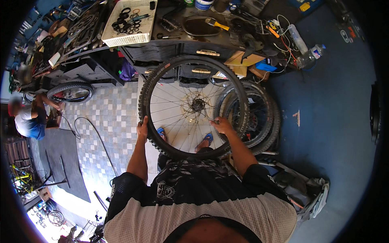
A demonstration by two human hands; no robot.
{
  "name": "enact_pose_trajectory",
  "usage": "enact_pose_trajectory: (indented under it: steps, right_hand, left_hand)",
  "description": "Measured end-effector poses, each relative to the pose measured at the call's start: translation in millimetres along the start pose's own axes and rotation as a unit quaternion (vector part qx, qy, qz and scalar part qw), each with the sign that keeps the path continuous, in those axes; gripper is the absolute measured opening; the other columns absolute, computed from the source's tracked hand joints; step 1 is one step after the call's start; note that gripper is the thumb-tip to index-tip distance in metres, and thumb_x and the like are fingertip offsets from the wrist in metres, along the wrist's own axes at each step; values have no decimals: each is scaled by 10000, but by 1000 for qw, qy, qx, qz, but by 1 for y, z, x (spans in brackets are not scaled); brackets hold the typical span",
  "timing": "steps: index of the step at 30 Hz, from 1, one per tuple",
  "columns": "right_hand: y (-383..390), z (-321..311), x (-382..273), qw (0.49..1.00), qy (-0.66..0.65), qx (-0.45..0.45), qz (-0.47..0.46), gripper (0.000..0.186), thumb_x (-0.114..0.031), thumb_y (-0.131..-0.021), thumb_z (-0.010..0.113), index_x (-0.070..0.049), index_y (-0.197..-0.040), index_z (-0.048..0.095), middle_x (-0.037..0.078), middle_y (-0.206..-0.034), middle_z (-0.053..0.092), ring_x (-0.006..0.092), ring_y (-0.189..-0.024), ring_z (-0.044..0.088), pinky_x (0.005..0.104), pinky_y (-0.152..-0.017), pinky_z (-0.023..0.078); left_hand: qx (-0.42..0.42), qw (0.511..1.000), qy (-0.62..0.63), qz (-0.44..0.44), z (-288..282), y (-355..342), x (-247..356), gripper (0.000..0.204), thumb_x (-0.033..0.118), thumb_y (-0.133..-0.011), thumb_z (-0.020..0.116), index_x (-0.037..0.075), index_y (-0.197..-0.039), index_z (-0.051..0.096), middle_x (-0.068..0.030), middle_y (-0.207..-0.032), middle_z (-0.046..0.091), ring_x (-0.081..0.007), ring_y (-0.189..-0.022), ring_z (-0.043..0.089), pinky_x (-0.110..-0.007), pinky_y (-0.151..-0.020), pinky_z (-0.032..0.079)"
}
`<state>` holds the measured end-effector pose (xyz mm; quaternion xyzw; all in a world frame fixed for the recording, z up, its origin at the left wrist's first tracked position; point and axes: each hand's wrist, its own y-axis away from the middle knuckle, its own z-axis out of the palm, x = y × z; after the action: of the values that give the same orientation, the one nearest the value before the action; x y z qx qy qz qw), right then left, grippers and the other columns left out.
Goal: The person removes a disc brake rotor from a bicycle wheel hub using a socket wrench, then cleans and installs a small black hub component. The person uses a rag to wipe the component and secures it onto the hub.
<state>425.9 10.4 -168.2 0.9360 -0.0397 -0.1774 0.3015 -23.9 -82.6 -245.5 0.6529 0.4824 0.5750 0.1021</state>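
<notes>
A bicycle wheel [198, 105] with a black knobby tyre and thin spokes is held up in front of me, its hub and sprockets near the middle. My left hand [142, 128] is closed on the tyre at the wheel's left side. Inside the rim, on the lower right, my right hand [221, 124] has its fingers drawn together at the spokes. What they pinch is too small to make out. More bicycle wheels [265, 117] lean in a stack just to the right, partly behind the held wheel.
Beyond the wheel stands a dark workbench [162, 52] with drawers, bearing a white basket [125, 39] of rings, an oval tray [204, 26] and a yellow-handled brush [219, 25]. A blue wall [324, 121] bounds the right. At far left a person [30, 117] sits near another wheel [71, 92].
</notes>
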Motion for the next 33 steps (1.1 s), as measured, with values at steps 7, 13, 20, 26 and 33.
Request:
enact_pose_trajectory:
  steps: [7, 13, 20, 26, 33]
  right_hand:
    - [11, 2, -9, 989, 56, -136, -3, 837, -808, -711, 713, -1, -931, 718, 207, -946, 731, 344, -906, 723, 418, -840, 562]
    - [12, 43, -26, 960, 155, -234, -11, 963, -839, -713, 662, -14, -1211, 674, 240, -1343, 594, 366, -1212, 615, 460, -1016, 501]
    - [-11, 112, -90, 922, 256, -285, -52, 1093, -817, -722, 672, -14, -1450, 521, 243, -1473, 491, 399, -1366, 507, 471, -1097, 461]
    - [-24, 149, -189, 899, 339, -239, -139, 1003, -777, -739, 694, 24, -1336, 608, 239, -1389, 592, 378, -1298, 577, 474, -1053, 479]
    - [-32, 100, -268, 961, -78, -156, -216, 592, -555, -894, 715, -30, -1168, 702, 182, -1029, 745, 346, -997, 716, 379, -881, 547]
  left_hand:
    - [67, 994, -87, 0, -17, 36, -25, 1242, 850, -778, 607, -149, -1484, 391, -362, -1444, 502, -440, -1355, 509, -437, -1118, 421]
    - [101, 993, -51, -44, -49, 53, -72, 1147, 787, -784, 665, -134, -1435, 461, -334, -1320, 594, -416, -1200, 609, -450, -1003, 494]
    - [82, 965, 224, -109, -122, 68, -89, 471, 283, -758, 744, 8, -1106, 588, -143, -951, 640, -248, -813, 638, -408, -720, 555]
    - [120, 958, 241, -102, -197, 52, -71, 524, 198, -743, 717, -18, -1167, 498, -156, -943, 592, -260, -788, 613, -439, -682, 561]
    - [263, 925, 274, -12, -150, -43, 15, 605, 132, -756, 727, -8, -1206, 348, -182, -1029, 562, -301, -916, 620, -477, -796, 556]
